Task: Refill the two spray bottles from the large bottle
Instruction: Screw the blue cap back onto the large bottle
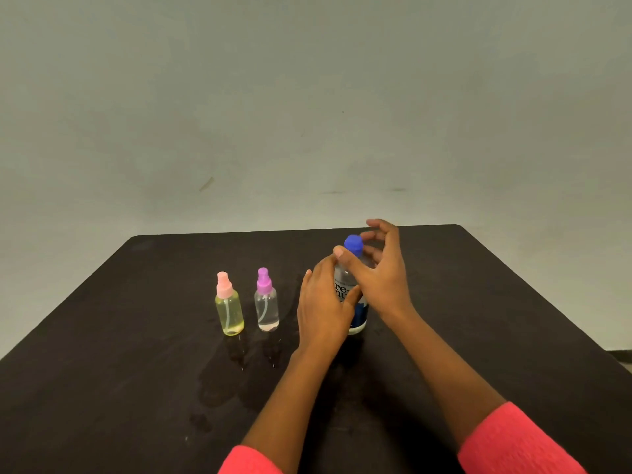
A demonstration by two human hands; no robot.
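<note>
The large bottle [358, 318], clear with a blue cap and a dark label, stands upright right of the table's middle. My left hand [321, 304] grips its body from the left, the thumb lying across the label. Above it, my right hand [381, 268] hovers at the cap with thumb and fingers spread on either side, a gap showing. Two small spray bottles stand to the left: a yellow-tinted spray bottle [229, 314] with a pink sprayer, and a clear spray bottle [267, 309] with a purple sprayer. Each has only a little liquid at the bottom.
All stands on a dark table [119, 354] against a plain wall. Wet patches [239, 366] lie on the table in front of the spray bottles. Table edges run along the back and slant off to the right.
</note>
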